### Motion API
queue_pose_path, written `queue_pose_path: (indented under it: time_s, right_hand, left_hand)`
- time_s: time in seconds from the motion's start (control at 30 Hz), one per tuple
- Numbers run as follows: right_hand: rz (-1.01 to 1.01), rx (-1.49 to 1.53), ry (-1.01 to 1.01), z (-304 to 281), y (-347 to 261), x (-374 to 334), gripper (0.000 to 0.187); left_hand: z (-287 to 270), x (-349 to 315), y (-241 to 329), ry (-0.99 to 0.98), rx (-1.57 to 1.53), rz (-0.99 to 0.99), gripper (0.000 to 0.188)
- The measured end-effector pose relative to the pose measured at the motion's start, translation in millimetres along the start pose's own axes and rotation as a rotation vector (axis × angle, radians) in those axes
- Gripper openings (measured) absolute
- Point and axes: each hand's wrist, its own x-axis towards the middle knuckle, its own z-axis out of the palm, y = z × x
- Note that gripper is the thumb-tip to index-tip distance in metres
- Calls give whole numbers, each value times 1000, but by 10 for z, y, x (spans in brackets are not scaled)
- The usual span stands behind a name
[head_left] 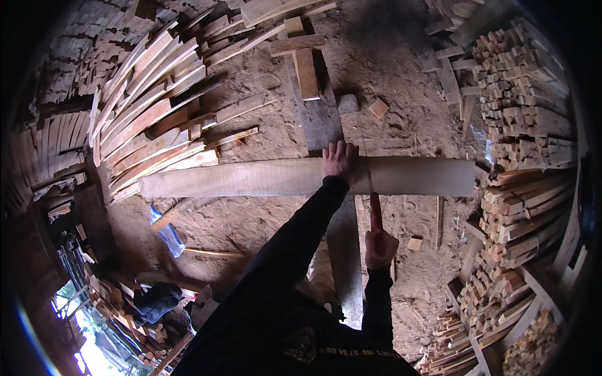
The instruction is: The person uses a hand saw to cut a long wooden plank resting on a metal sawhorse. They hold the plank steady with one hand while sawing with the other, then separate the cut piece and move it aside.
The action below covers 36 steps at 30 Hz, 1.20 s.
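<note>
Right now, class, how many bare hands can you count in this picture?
2: the left hand on the long plank, and the right hand around the red saw handle. Others could be hidden in the dark edges.

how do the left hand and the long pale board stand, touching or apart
Touching: the head view shows the left hand laid on the long pale board, fingers reaching its far edge.

A board [251,179] lies crosswise over a desk [323,125]. On the board rests the left hand [339,163]; a saw [376,213], in the right hand [380,247], crosses the board right of centre. Planks [147,119] are heaped beyond its left half; stacked sticks [517,216] stand to its right.
</note>
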Motion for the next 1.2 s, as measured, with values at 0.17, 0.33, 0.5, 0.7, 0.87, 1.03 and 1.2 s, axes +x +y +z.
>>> queue_pose_path:
  time_s: [0.17, 0.33, 0.5, 0.7, 0.87, 1.03, 1.2]
  right_hand:
    - [49, 107, 34, -140, -8, 202, 22]
    - [123, 162, -68, -541, -23, 539, 25]
    - [-168, -186, -93, -610, 167, 691, 22]
    - [-218, -130, 52, -453, 459, 780, 32]
    - [-349, 10, -113, -261, 530, 829, 33]
    - [-280, 85, -122, -179, 336, 719, 28]
    - [-142, -155, 154, -482, 728, 747, 24]
  left_hand:
    - [105, 266, 293, 103, -135, 0, 27]
    - [275, 409, 575, 144, -144, 32, 22]
    - [937, 493, 183, -106, -276, -233, 35]
    - [1015, 285, -26, -14, -260, 107, 38]
    - [641, 140, -324, 158, -134, -180, 46]
    - [1039, 12, -557, 376, -17, -199, 46]
    - [1070, 278, 60, 73, -155, -92, 27]
